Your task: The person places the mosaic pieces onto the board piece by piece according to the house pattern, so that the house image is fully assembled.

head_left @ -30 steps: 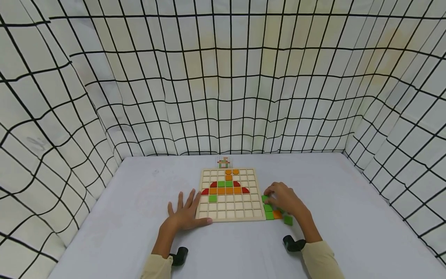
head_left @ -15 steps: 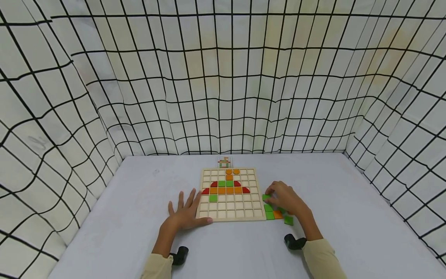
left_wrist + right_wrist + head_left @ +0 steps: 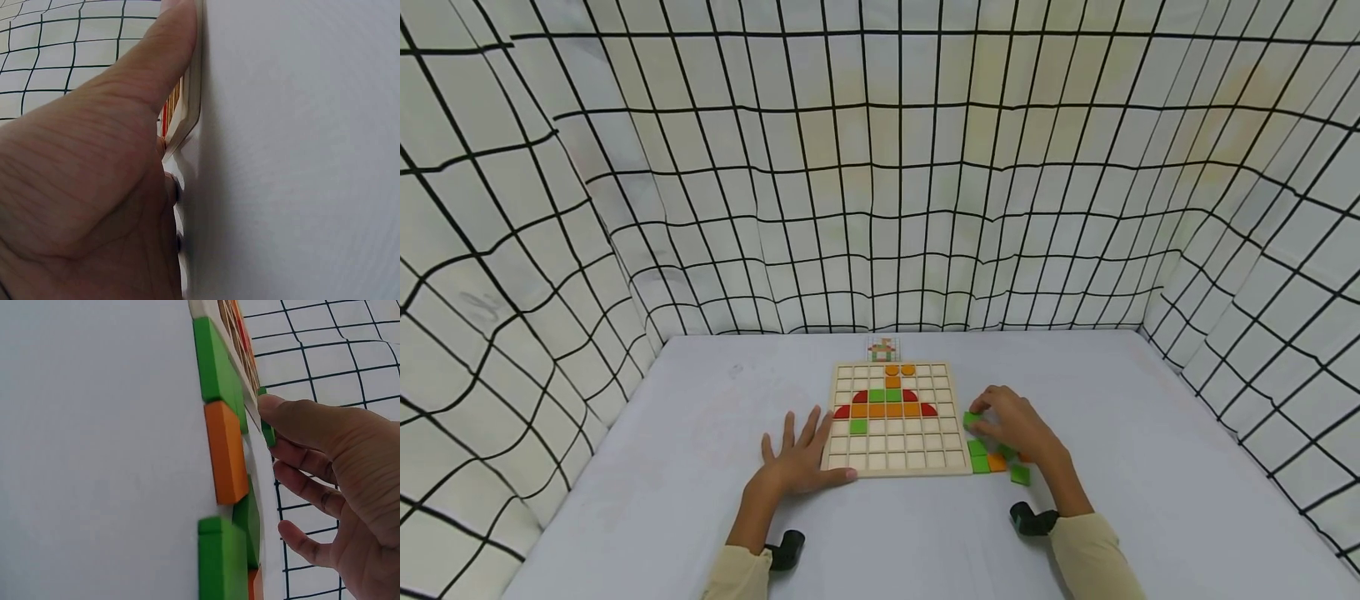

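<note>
A pale wooden grid board (image 3: 917,461) lies on the table, with green, orange and red pieces set in some cells. My left hand (image 3: 799,467) rests spread at its left side, the thumb (image 3: 156,59) along the near left corner. Beyond the board's right edge, my right hand (image 3: 1011,421) pinches a green square tile (image 3: 267,430) between thumb and fingers. In the right wrist view the tile is held off the table, with the other fingers loosely bent. Below that hand lie loose green tiles (image 3: 981,463) and an orange tile (image 3: 226,453), some partly hidden by the hand.
A small card (image 3: 883,348) with a coloured pattern stands or lies at the board's far edge. One green tile (image 3: 1020,474) sits apart, nearer the right wrist. White walls with black netting (image 3: 880,250) enclose the table (image 3: 700,400) at the back and sides.
My right hand has shifted slightly away from me with the green tile, leaving a wider gap to the loose tiles below. The left hand and board have stayed put.
</note>
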The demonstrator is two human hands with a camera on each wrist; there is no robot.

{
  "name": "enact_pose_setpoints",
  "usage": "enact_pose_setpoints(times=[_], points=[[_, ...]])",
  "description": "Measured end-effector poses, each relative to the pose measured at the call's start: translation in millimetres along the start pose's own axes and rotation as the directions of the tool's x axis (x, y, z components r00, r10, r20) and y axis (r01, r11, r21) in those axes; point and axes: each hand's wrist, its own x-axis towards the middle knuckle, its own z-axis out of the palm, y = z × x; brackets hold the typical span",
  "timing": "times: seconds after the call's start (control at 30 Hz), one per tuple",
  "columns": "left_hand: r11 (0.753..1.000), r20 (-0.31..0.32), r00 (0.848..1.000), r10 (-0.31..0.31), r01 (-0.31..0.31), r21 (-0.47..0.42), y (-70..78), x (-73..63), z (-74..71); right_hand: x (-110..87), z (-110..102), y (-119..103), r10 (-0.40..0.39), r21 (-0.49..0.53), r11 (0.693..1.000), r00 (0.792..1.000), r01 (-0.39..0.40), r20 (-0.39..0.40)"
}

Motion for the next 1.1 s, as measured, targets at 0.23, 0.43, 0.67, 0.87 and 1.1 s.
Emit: enact_pose_setpoints(times=[0.23, 0.43, 0.67, 0.87, 1.1], points=[[1.0, -0.004, 1.0, -0.001, 0.001, -0.008, -1.0, 0.5, 1.1, 9.5, 5, -12, -0.03, -0.011, 0.999, 0.999, 0.031, 0.017], [1.0, 0.005, 1.0, 0.002, -0.002, -0.009, -1.8, 0.6, 1.4, 15.7, 9, -25, -0.058, -0.002, 0.998, 0.998, 0.058, 0.032], [1.0, 0.007, 1.0, 0.005, -0.005, -0.017, -0.9, 0.1, -0.2, 25.1, 17, -40, -0.096, -0.024, 0.995, 0.995, 0.097, 0.041], [1.0, 0.012, 1.0, 0.0, 0.0, -0.009, -1.0, 0.0, -0.2, 30.9, 20, -54, -0.118, -0.02, 0.993, 0.991, 0.12, 0.058], [1.0, 0.012, 1.0, -0.002, 0.002, -0.006, -1.0, 0.3, -0.7, 37.4, 24, -66, -0.081, -0.059, 0.995, 0.993, 0.086, 0.084]])
